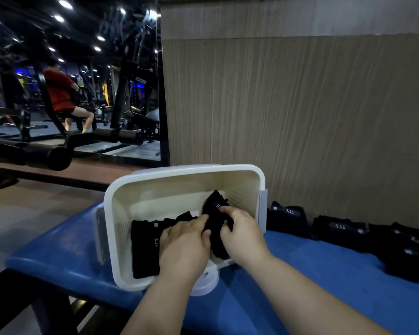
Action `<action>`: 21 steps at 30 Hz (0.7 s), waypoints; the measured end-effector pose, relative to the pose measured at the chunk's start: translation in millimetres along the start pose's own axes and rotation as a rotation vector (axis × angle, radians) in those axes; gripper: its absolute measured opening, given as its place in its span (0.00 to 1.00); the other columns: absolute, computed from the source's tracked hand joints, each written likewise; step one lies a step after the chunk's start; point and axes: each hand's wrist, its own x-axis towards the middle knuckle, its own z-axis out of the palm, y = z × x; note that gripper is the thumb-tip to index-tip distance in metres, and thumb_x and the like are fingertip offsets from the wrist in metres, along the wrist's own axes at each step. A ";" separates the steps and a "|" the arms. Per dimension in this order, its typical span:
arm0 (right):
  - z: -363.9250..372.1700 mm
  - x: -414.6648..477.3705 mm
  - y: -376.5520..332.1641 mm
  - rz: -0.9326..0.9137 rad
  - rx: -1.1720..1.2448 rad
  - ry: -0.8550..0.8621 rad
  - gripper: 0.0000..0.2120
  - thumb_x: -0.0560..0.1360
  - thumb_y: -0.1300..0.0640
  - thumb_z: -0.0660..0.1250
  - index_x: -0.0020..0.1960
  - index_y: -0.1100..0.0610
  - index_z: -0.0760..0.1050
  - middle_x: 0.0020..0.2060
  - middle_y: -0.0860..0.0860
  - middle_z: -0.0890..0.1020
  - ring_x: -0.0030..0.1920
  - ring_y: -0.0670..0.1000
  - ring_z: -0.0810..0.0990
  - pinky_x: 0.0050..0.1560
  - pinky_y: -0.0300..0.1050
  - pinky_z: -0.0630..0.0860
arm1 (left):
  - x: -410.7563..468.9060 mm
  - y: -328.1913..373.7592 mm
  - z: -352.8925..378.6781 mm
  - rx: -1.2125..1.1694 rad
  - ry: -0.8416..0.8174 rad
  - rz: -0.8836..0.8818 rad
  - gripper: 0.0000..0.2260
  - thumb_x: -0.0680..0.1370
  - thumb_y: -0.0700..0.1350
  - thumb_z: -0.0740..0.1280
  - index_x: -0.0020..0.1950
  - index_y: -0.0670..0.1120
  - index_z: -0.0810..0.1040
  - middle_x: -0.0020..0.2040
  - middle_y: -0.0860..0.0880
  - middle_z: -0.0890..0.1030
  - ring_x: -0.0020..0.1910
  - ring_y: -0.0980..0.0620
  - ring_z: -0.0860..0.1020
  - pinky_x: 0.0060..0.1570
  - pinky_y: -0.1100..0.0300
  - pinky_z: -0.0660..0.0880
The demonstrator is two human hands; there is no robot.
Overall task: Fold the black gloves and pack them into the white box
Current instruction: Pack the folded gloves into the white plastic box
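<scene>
The white box [155, 187] stands on a blue bench, tilted toward me. Folded black gloves [144, 247] lie packed along its left side. Both my hands are inside the box. My right hand [241, 232] pinches a folded black glove [214, 206] with a white "5.11" label, held against the box's right inner wall. My left hand [184, 245] rests on the packed gloves and touches the same glove with its fingertips. More black gloves [339, 229] lie in a row on the bench to the right of the box.
The blue bench [324, 286] runs from lower left to the right edge. A wood-grain wall [300, 105] rises directly behind the box. Left of it, a mirror or opening shows gym machines and a person in red [61, 93] seated at one.
</scene>
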 end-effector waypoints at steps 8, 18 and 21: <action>14.7 -4.6 6.9 -0.041 -0.308 -0.062 0.26 0.78 0.59 0.54 0.75 0.52 0.62 0.76 0.50 0.59 0.74 0.53 0.56 0.74 0.46 0.55 | -2.9 -2.3 3.7 0.061 -0.060 0.017 0.18 0.82 0.55 0.50 0.72 0.60 0.64 0.71 0.62 0.68 0.70 0.57 0.63 0.68 0.56 0.56; 13.5 1.9 15.8 -0.024 -0.257 -0.167 0.23 0.82 0.52 0.52 0.76 0.55 0.60 0.77 0.49 0.54 0.75 0.52 0.57 0.69 0.50 0.68 | -3.1 -3.5 4.8 0.082 -0.088 0.037 0.18 0.82 0.56 0.49 0.72 0.61 0.64 0.71 0.61 0.67 0.71 0.56 0.62 0.69 0.55 0.56; 14.1 2.4 19.8 -0.027 -0.318 -0.205 0.24 0.82 0.53 0.52 0.77 0.56 0.57 0.78 0.51 0.53 0.76 0.52 0.54 0.74 0.46 0.58 | -3.5 -2.7 6.6 0.101 -0.088 0.046 0.18 0.82 0.56 0.49 0.72 0.61 0.65 0.72 0.61 0.67 0.71 0.56 0.62 0.68 0.55 0.56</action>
